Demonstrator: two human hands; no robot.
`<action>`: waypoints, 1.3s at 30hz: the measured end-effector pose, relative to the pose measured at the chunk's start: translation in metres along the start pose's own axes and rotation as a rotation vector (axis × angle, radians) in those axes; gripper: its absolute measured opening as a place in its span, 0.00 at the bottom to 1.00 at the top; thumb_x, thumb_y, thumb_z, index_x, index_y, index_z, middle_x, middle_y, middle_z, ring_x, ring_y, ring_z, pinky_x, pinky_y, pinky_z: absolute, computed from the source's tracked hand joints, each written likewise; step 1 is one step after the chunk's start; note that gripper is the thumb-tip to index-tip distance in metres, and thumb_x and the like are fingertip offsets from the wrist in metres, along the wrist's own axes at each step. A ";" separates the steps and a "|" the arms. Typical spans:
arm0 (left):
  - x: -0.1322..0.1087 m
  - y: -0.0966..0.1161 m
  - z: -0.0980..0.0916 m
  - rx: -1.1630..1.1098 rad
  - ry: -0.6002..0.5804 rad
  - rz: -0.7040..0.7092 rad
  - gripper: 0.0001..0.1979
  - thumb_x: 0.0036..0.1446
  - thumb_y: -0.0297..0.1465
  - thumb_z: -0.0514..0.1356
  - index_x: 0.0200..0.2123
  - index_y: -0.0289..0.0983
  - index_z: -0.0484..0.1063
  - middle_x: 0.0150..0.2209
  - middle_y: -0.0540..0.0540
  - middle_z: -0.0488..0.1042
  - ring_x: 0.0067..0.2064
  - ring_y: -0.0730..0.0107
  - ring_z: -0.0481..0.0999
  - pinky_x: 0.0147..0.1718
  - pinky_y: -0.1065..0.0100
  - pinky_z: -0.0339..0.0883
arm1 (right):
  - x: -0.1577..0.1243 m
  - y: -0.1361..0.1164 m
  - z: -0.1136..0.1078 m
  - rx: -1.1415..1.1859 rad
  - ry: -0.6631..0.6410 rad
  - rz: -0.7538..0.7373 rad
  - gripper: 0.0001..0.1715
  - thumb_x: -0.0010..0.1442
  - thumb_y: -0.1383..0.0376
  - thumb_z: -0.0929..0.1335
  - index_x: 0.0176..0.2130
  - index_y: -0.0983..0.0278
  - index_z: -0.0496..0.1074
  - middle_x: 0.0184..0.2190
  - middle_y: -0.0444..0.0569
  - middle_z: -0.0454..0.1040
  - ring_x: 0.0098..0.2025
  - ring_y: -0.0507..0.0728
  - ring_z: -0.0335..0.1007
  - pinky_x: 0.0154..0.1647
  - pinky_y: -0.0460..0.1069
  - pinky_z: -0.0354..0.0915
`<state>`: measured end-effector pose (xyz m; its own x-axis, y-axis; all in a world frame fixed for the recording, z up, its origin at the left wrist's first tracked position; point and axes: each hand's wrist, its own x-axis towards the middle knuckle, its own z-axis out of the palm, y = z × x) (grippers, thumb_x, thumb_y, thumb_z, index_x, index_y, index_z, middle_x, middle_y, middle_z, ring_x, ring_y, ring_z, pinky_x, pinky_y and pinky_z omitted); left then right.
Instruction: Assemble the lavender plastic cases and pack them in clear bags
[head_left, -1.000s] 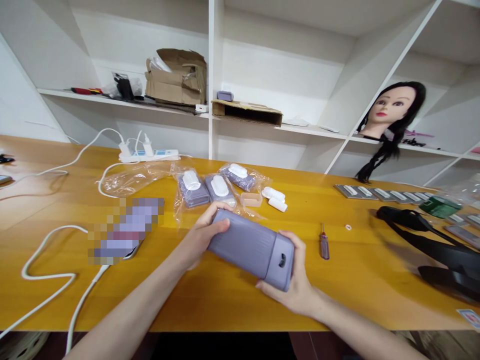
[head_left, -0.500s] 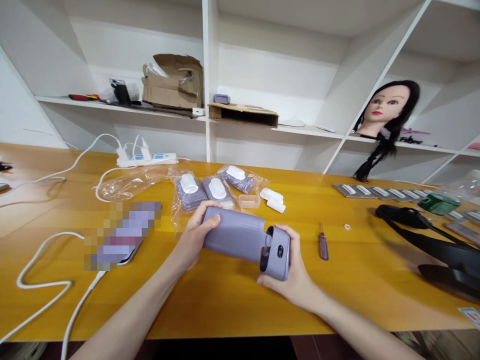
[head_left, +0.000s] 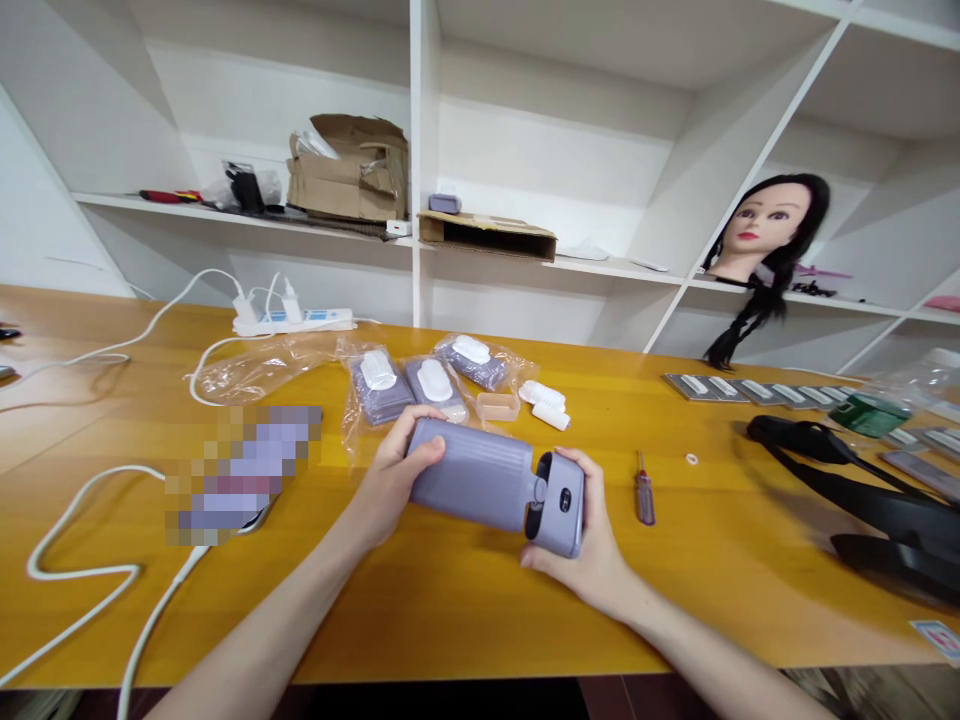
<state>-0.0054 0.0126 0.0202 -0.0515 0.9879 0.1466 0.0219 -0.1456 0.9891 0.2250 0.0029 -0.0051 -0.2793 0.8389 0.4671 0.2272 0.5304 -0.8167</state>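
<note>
My left hand [head_left: 394,475] is closed around a purple ribbed case body [head_left: 472,475], with the thumb on its upper face. A small grey spout-like part [head_left: 536,489] sticks out of the body's right end. My right hand [head_left: 592,530] grips a matching purple end cap [head_left: 561,502] with a dark oval opening in its side. The cap's hollow end faces the spout, and a narrow gap shows between cap and body. Both pieces are held above the wooden table [head_left: 420,620]. The right hand's fingers behind the cap are partly hidden.
Behind my hands lie several bagged purple cases [head_left: 379,390], a peach-coloured tray [head_left: 497,406] and white ribbed pieces [head_left: 544,395]. To the right are a screwdriver [head_left: 645,492], a small ring [head_left: 691,459] and a black strapped device [head_left: 862,480]. A phone [head_left: 255,470] and white cables [head_left: 90,570] lie left.
Both hands and the two purple pieces have shifted very slightly right in view. The body is turned a little, so its ribs show more clearly; the grips are the same.
</note>
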 end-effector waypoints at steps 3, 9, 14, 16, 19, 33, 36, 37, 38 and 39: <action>0.000 0.000 0.000 -0.017 -0.014 0.000 0.10 0.55 0.37 0.55 0.41 0.45 0.63 0.33 0.54 0.62 0.30 0.72 0.58 0.27 0.73 0.51 | 0.000 0.001 -0.001 -0.030 0.019 -0.016 0.51 0.41 0.59 0.76 0.56 0.55 0.47 0.46 0.50 0.58 0.43 0.59 0.63 0.44 0.54 0.66; -0.001 -0.002 0.003 0.039 -0.059 0.066 0.10 0.55 0.36 0.56 0.41 0.44 0.64 0.36 0.53 0.63 0.35 0.70 0.60 0.32 0.73 0.53 | -0.001 -0.001 0.000 -0.113 -0.029 -0.011 0.51 0.42 0.66 0.75 0.57 0.55 0.46 0.50 0.50 0.58 0.47 0.60 0.63 0.48 0.55 0.64; 0.000 -0.005 0.003 0.031 -0.026 0.054 0.11 0.53 0.37 0.57 0.41 0.44 0.64 0.35 0.53 0.64 0.34 0.68 0.61 0.30 0.72 0.53 | -0.001 -0.004 0.003 -0.065 -0.041 0.074 0.50 0.42 0.69 0.74 0.56 0.55 0.46 0.48 0.50 0.60 0.44 0.59 0.64 0.46 0.55 0.66; 0.001 -0.004 0.002 0.025 -0.004 0.045 0.12 0.52 0.38 0.57 0.41 0.44 0.64 0.36 0.52 0.65 0.33 0.68 0.61 0.30 0.72 0.52 | 0.000 -0.006 0.003 -0.033 -0.033 0.113 0.49 0.42 0.70 0.73 0.56 0.55 0.46 0.46 0.49 0.61 0.43 0.58 0.64 0.45 0.54 0.66; 0.002 -0.003 0.002 0.013 0.012 0.023 0.12 0.52 0.38 0.57 0.41 0.44 0.64 0.35 0.52 0.64 0.32 0.69 0.60 0.28 0.72 0.52 | 0.002 -0.007 0.002 0.010 -0.037 0.149 0.48 0.43 0.70 0.73 0.55 0.54 0.46 0.44 0.47 0.62 0.41 0.57 0.64 0.43 0.53 0.66; 0.001 0.001 0.004 -0.081 0.041 -0.039 0.12 0.51 0.36 0.57 0.41 0.44 0.64 0.33 0.54 0.63 0.29 0.73 0.59 0.27 0.73 0.53 | 0.004 -0.012 -0.001 0.173 -0.082 0.198 0.50 0.42 0.65 0.75 0.55 0.53 0.46 0.44 0.48 0.63 0.38 0.57 0.67 0.37 0.52 0.67; 0.001 0.001 0.004 -0.041 0.040 -0.012 0.12 0.51 0.36 0.56 0.41 0.43 0.64 0.34 0.52 0.63 0.30 0.71 0.60 0.27 0.73 0.53 | 0.003 -0.008 -0.002 0.302 -0.152 0.208 0.52 0.41 0.57 0.76 0.56 0.50 0.45 0.44 0.48 0.64 0.34 0.56 0.68 0.31 0.51 0.67; 0.000 0.000 0.004 -0.023 0.038 0.001 0.12 0.51 0.36 0.57 0.41 0.43 0.64 0.35 0.52 0.64 0.30 0.71 0.60 0.27 0.73 0.53 | 0.003 -0.006 -0.002 0.336 -0.149 0.202 0.52 0.40 0.54 0.76 0.56 0.50 0.47 0.44 0.48 0.64 0.35 0.56 0.68 0.31 0.51 0.67; 0.000 0.000 0.005 -0.008 0.034 0.013 0.12 0.51 0.36 0.57 0.41 0.43 0.64 0.35 0.52 0.64 0.31 0.70 0.60 0.27 0.73 0.53 | 0.003 -0.005 -0.002 0.355 -0.127 0.196 0.50 0.40 0.51 0.75 0.55 0.50 0.49 0.44 0.48 0.64 0.36 0.57 0.68 0.32 0.51 0.67; -0.001 -0.001 0.005 0.002 0.030 0.021 0.12 0.51 0.37 0.57 0.40 0.43 0.64 0.35 0.52 0.64 0.31 0.70 0.61 0.28 0.73 0.53 | 0.003 -0.004 -0.001 0.361 -0.092 0.195 0.47 0.41 0.49 0.74 0.54 0.51 0.51 0.45 0.48 0.65 0.38 0.57 0.68 0.34 0.52 0.67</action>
<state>0.0000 0.0126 0.0189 -0.0811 0.9825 0.1674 0.0252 -0.1659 0.9858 0.2244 0.0031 0.0002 -0.3491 0.8965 0.2728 -0.0530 0.2718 -0.9609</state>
